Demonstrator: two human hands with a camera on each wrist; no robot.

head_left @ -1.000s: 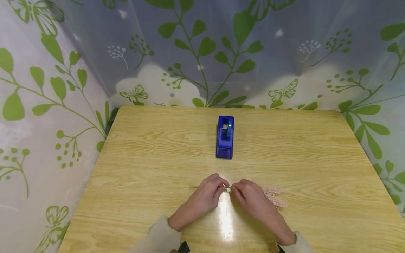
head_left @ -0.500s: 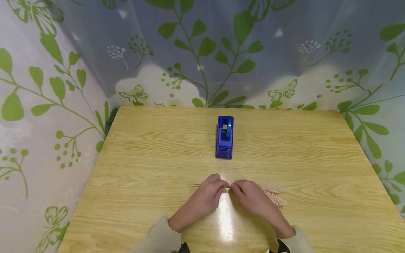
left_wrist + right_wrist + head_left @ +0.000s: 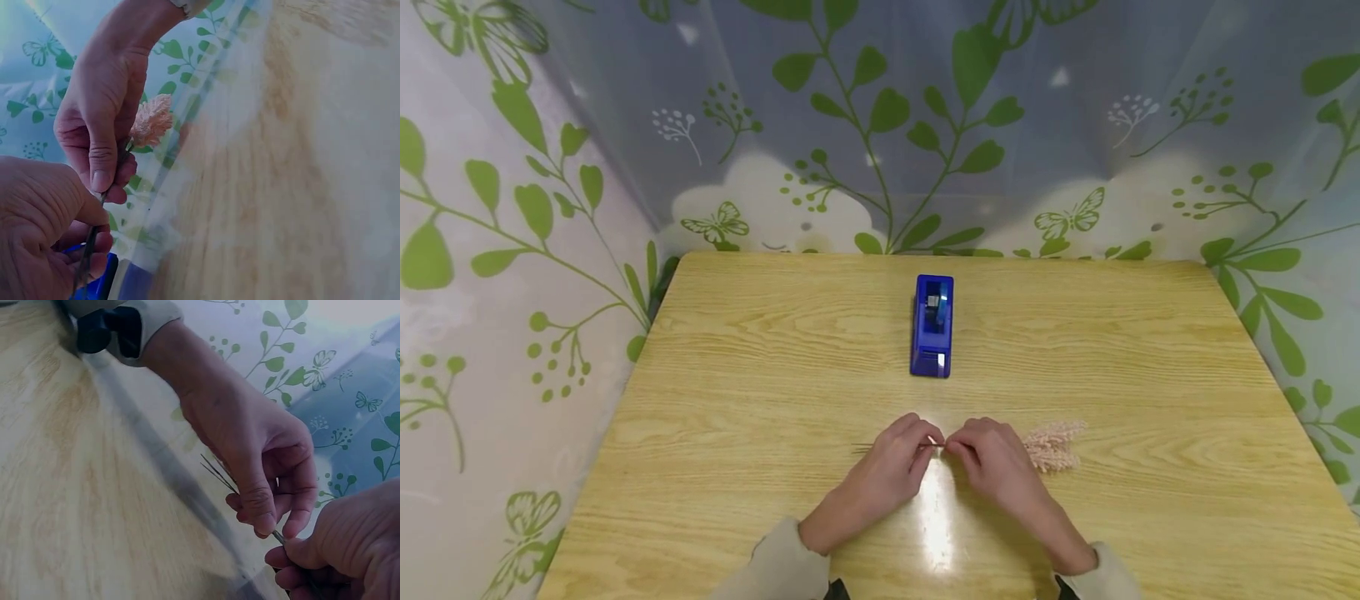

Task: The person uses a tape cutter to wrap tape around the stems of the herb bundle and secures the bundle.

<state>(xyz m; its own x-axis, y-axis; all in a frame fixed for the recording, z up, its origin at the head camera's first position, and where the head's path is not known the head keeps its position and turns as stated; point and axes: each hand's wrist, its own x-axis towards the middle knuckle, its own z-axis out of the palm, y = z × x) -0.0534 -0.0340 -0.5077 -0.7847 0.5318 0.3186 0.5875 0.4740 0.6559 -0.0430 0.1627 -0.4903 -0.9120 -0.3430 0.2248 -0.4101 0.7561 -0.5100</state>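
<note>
A small bunch of pale pink dried-looking flowers (image 3: 1054,446) on thin dark stems (image 3: 862,450) lies crosswise between both hands in the head view. My left hand (image 3: 895,457) pinches the stems left of centre, and their loose ends stick out behind it. Close beside it, my right hand (image 3: 997,460) grips the stems nearer the blooms. The fingertips of the two hands almost meet. In the left wrist view a fluffy flower head (image 3: 152,120) shows beyond the right hand. Several stem ends (image 3: 219,474) fan out past the left hand in the right wrist view.
A blue tape dispenser (image 3: 932,327) stands upright on the wooden table (image 3: 760,358), beyond the hands. Curtain-like sheets (image 3: 820,108) printed with green leaves and butterflies surround the table's back and sides.
The flower heads have swung slightly away from the body and closer together, while the stem ends at the left have dipped a little. Both hands keep nearly the same place.
</note>
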